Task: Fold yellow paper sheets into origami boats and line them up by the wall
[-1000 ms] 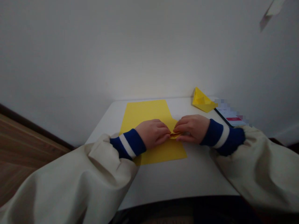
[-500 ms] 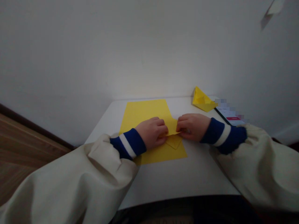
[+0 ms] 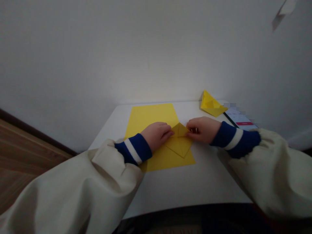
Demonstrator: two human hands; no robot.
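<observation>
The folded yellow piece (image 3: 180, 145) is being pinched at its 12 o'clock tip by left hand (image 3: 157, 134) and right hand (image 3: 203, 129), edges probably best being matched before creasing.

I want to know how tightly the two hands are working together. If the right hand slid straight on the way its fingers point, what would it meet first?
The folded yellow paper, whose top corner the right hand is touching. Just beyond that are the fingertips of the left hand. Both hands seem to be at table height.
</observation>
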